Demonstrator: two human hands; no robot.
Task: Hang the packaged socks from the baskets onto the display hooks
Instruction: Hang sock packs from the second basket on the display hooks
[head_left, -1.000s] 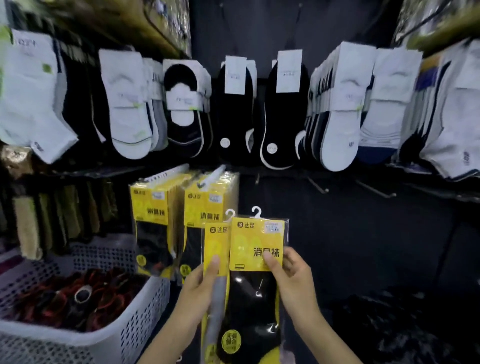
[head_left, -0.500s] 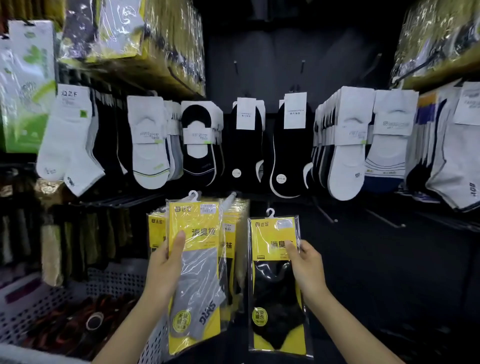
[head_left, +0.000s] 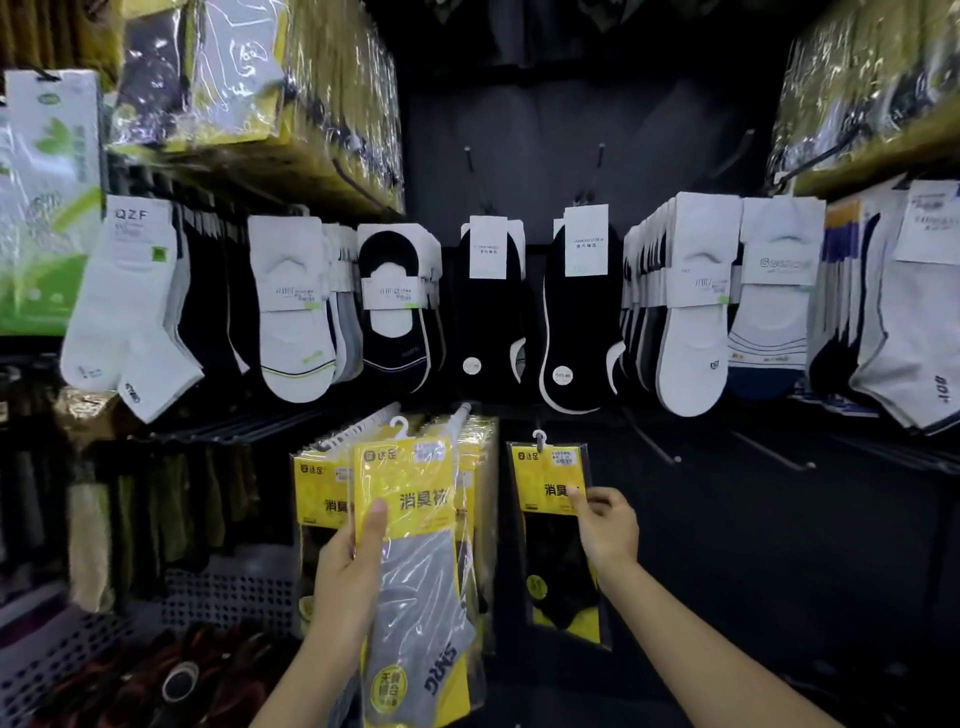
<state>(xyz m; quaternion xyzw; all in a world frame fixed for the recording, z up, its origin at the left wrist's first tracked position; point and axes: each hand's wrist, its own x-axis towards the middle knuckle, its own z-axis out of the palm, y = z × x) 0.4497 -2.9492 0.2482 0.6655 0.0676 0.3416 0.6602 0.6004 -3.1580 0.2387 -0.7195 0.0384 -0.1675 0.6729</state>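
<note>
Dark shop wall (head_left: 519, 130) carried rows of hung socks (head_left: 291, 312). Left of the stack (head_left: 480, 457) of hung yellow packs sat a basket (head_left: 223, 597). Before the stack, the left hand (head_left: 348, 566) gripped a grey pack (head_left: 415, 571), thumb (head_left: 375, 519) on its card (head_left: 415, 483). The pack stood near upright, its hanger (head_left: 399, 423) above the thumb, close to the stack's hook tips (head_left: 460, 410). Just right of the stack, the right hand (head_left: 608, 530) pinched a black pack (head_left: 545, 478) by its edge, upright; whether its hanger sat on a hook I could not tell. The left hand seemed nearer to hanging.
</note>
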